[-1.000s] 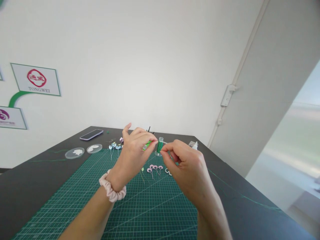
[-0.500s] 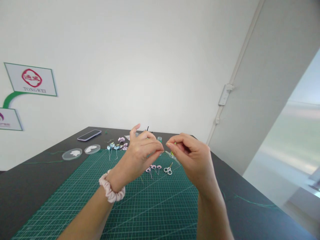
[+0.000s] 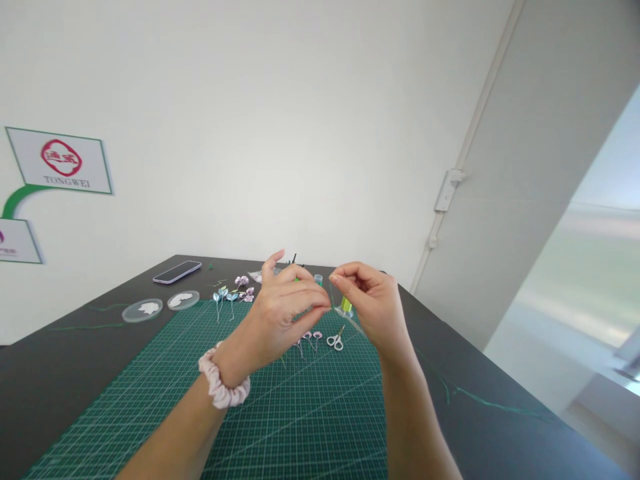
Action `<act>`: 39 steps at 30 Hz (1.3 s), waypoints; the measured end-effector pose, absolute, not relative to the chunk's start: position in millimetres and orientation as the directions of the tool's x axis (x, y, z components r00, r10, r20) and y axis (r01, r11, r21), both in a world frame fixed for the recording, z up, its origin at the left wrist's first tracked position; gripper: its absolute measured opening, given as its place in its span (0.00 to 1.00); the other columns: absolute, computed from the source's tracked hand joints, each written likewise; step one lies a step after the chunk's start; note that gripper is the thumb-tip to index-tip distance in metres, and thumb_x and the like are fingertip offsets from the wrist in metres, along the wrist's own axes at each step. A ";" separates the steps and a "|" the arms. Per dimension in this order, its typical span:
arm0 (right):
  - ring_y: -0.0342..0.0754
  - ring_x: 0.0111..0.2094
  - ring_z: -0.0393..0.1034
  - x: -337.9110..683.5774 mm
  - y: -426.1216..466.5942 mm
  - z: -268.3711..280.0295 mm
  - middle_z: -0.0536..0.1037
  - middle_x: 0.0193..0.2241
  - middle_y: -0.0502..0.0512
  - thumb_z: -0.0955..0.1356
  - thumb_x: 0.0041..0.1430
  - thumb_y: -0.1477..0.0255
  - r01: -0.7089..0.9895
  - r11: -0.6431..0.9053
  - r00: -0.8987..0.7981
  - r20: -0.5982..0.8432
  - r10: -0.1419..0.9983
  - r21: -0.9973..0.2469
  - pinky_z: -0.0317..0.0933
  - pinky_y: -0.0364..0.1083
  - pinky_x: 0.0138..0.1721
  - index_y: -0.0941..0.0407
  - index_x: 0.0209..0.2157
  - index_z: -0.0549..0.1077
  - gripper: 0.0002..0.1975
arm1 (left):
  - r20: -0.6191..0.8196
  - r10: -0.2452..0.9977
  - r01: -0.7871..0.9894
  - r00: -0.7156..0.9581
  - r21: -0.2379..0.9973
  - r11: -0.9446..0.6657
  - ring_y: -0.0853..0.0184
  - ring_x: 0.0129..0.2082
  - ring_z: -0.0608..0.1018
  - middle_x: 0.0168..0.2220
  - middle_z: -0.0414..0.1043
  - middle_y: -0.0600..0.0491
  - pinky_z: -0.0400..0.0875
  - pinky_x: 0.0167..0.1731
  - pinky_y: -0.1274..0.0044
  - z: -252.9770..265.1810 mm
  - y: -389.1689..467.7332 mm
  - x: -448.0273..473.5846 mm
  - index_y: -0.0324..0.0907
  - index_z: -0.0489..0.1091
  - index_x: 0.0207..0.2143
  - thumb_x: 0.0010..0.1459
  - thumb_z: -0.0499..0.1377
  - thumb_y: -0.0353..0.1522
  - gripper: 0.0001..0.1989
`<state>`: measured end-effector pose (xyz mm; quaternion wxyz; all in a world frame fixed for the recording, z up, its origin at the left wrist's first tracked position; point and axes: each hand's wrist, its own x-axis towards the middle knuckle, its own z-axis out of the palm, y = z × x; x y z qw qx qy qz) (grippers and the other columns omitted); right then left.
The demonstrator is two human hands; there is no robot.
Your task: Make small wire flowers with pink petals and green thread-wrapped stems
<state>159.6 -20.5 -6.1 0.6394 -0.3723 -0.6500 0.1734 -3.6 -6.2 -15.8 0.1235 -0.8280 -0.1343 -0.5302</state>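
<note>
My left hand (image 3: 287, 303), with a pale pink scrunchie (image 3: 220, 383) round its wrist, is raised over the mat with thumb and index finger pinched together. Just above and to the right, my right hand (image 3: 373, 297) is closed in a pinch too. A thin green thread (image 3: 332, 293) runs between the two sets of fingertips. Whether anything else is in the left pinch is hidden. Below the hands, white-handled scissors (image 3: 335, 342) and several pink loop-shaped petals on wire stems (image 3: 317, 336) lie on the green cutting mat (image 3: 300, 413).
A yellow-green spool-like item (image 3: 347, 305) stands behind my right hand. At the back left are blue wired petals (image 3: 231, 297), purple petals (image 3: 242, 281), two clear dishes (image 3: 136, 313) with white pieces, and a phone (image 3: 177, 271). Loose green thread (image 3: 493, 403) lies on the black table at right.
My right hand has moved slightly up and left, above the left fingertips, and green thread now shows between them. My left hand stays nearly in place, fingers still pinched.
</note>
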 end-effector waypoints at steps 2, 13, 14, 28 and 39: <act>0.39 0.19 0.52 158.7 -19.3 -5.9 0.63 0.15 0.45 0.68 0.49 0.69 0.239 0.646 0.079 0.678 0.731 -0.725 0.49 0.41 0.20 0.57 0.23 0.73 0.07 | 0.917 0.109 0.363 0.384 -0.041 -0.931 0.70 0.34 0.77 0.28 0.77 0.63 0.49 0.62 0.62 -14.9 -8.0 -2.7 0.47 0.72 0.30 0.60 0.58 0.30 0.06; 0.38 0.19 0.48 146.3 -18.0 -8.3 0.59 0.16 0.43 0.68 0.49 0.68 0.112 0.559 -0.098 0.551 0.829 -0.822 0.45 0.42 0.21 0.57 0.24 0.71 0.07 | 0.985 0.095 0.501 0.144 0.011 -0.865 0.69 0.31 0.76 0.27 0.78 0.62 0.54 0.58 0.61 -10.0 -9.1 -1.8 0.47 0.72 0.29 0.58 0.60 0.28 0.06; 0.39 0.20 0.48 145.2 -19.7 -8.6 0.58 0.16 0.43 0.68 0.49 0.68 0.123 0.564 -0.112 0.553 0.825 -0.816 0.45 0.42 0.21 0.57 0.23 0.71 0.07 | 0.987 0.099 0.519 0.129 0.018 -0.855 0.69 0.31 0.76 0.27 0.78 0.62 0.54 0.58 0.60 -10.0 -8.6 -2.0 0.47 0.72 0.29 0.58 0.60 0.27 0.07; 0.39 0.19 0.50 139.6 -59.5 -4.0 0.56 0.16 0.43 0.64 0.56 0.76 0.558 0.661 -0.082 0.760 0.645 -0.501 0.47 0.42 0.22 0.57 0.25 0.71 0.08 | 0.971 0.100 0.589 0.218 -0.049 -0.807 0.67 0.33 0.76 0.28 0.78 0.61 0.49 0.58 0.58 -8.6 -8.2 -4.0 0.47 0.70 0.31 0.60 0.58 0.27 0.07; 0.39 0.19 0.51 150.7 -55.7 2.7 0.58 0.17 0.44 0.65 0.56 0.76 0.592 0.644 0.005 0.802 0.598 -0.484 0.48 0.42 0.21 0.58 0.25 0.73 0.08 | 0.925 0.025 0.463 0.379 -0.166 -0.871 0.69 0.33 0.76 0.28 0.78 0.62 0.48 0.60 0.60 -15.2 -5.5 -1.4 0.46 0.71 0.32 0.60 0.58 0.27 0.06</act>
